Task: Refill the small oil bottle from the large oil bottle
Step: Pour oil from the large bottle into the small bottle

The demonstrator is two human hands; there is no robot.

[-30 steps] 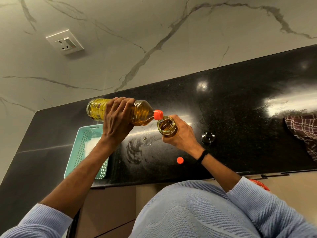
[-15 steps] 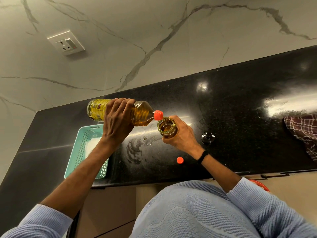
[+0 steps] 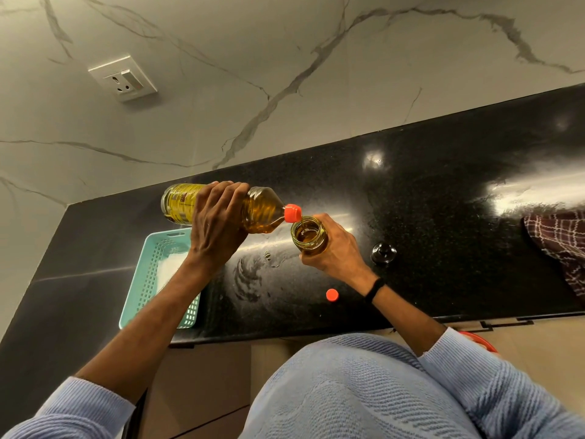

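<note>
My left hand [image 3: 218,223] grips the large oil bottle [image 3: 262,213] around its middle and holds it almost level above the black counter. Its orange spout [image 3: 292,213] points right, over the mouth of the small oil bottle [image 3: 308,236]. A thin stream of golden oil runs from the spout into that open mouth. My right hand [image 3: 337,248] is wrapped around the small bottle's body and holds it upright just above the counter. Oil shows inside the small bottle, near the top.
An orange cap [image 3: 332,294] lies on the black counter [image 3: 443,191] near the front edge. A dark round lid [image 3: 383,252] sits right of my right hand. A teal basket [image 3: 152,280] stands at the left, a checked cloth [image 3: 560,245] at the far right. A few oil drops [image 3: 272,258] lie under the bottles.
Both hands and both bottles have stayed almost still while the pouring goes on.
</note>
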